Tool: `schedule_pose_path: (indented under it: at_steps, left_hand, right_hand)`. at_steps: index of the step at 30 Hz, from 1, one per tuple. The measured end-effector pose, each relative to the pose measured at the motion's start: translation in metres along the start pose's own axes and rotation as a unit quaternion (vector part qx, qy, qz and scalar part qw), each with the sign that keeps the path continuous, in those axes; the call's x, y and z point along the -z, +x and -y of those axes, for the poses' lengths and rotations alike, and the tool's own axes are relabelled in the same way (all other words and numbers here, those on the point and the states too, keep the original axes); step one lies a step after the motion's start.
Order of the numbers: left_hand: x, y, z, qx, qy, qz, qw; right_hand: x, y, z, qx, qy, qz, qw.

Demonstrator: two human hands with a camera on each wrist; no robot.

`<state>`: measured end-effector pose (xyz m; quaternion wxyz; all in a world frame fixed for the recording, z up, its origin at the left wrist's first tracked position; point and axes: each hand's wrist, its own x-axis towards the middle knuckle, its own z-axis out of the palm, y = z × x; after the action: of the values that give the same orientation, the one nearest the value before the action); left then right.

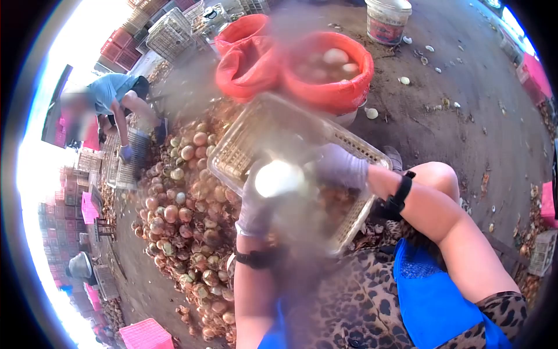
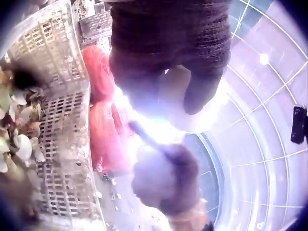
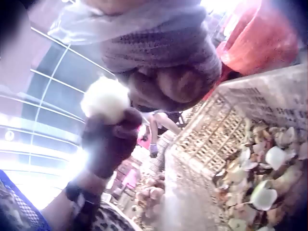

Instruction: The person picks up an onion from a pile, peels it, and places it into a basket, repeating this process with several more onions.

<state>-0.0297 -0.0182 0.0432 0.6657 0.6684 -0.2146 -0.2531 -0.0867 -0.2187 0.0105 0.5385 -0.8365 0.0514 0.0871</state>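
Note:
My gloved left hand holds a peeled white onion over the plastic crate; glare washes the onion out in the head view. Close beside it is my gloved right hand, its fingers curled in the right wrist view. From that fist, in the left wrist view, a narrow dark tool points toward the onion; its tip is lost in glare. Onion skins and trimmings lie inside the crate.
Unpeeled onions are heaped on the ground at left. Beyond the crate stands a red-lined bucket holding pale onions, beside another red bag. A white bucket stands farther back. Another person bends over a crate at left.

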Motion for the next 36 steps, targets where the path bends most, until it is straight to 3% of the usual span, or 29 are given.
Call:
schedule_pose_path:
  at_steps: [2,4,5,9,12,15,18,21,22,23,25,26,28,30,32,35,36]
  left_hand:
    - [0.001,0.009,0.009,-0.058,-0.006,0.027,0.998]
    - [0.003,0.020,0.018,-0.109,0.046,0.037,0.992]
    - [0.002,0.020,0.021,-0.078,0.033,0.038,0.996]
    - [0.002,0.019,0.031,-0.004,-0.057,0.058,0.997]
    - [-0.006,0.014,0.025,-0.017,-0.059,0.047,0.997]
    - [-0.008,0.016,0.032,-0.022,-0.014,0.007,1.000]
    - [-0.004,0.021,0.045,-0.058,-0.005,0.006,0.998]
    - [-0.002,0.020,0.039,0.038,-0.238,0.067,0.968]
    - [-0.006,0.018,0.028,0.065,-0.285,0.075,0.954]
    - [-0.009,0.008,0.013,0.083,-0.289,0.067,0.951]
    - [-0.012,0.000,0.002,0.066,-0.257,0.066,0.962]
    - [-0.008,0.000,0.006,0.028,-0.220,0.069,0.973]
    - [-0.002,-0.007,0.011,-0.055,-0.089,0.010,0.994]
    - [0.006,-0.003,0.008,-0.029,-0.084,-0.006,0.996]
    - [0.009,0.000,0.011,-0.017,-0.079,-0.030,0.996]
    - [0.001,0.003,0.007,-0.008,-0.155,-0.008,0.988]
    - [-0.002,0.005,0.008,-0.025,-0.028,-0.015,0.999]
  right_hand:
    - [0.002,-0.025,0.033,-0.054,0.242,0.009,0.969]
    - [-0.011,-0.022,0.023,-0.038,0.308,-0.015,0.951]
    - [-0.017,-0.020,0.018,-0.031,0.343,-0.027,0.939]
    - [-0.013,-0.020,0.027,0.022,0.193,-0.082,0.977]
    - [-0.020,-0.008,0.010,0.208,-0.041,-0.174,0.962]
    - [-0.014,-0.013,0.020,0.223,-0.109,-0.140,0.959]
    - [-0.015,-0.017,0.026,0.083,-0.133,-0.081,0.984]
    - [-0.022,-0.015,0.016,0.122,-0.198,-0.127,0.964]
    - [-0.021,-0.013,0.014,0.077,-0.225,-0.106,0.965]
    - [-0.018,-0.009,0.012,0.032,-0.251,-0.085,0.964]
    - [-0.003,-0.003,0.005,0.027,-0.261,-0.037,0.964]
    - [0.012,0.000,-0.003,0.069,-0.246,-0.009,0.967]
    - [0.014,0.004,-0.018,0.073,-0.253,0.011,0.965]
    - [0.000,0.017,-0.031,-0.001,-0.306,0.007,0.952]
    - [-0.008,0.012,-0.016,-0.023,-0.095,-0.022,0.995]
    - [-0.003,-0.011,0.018,0.046,0.043,-0.054,0.997]
    - [-0.005,-0.011,0.020,0.055,0.074,-0.053,0.994]
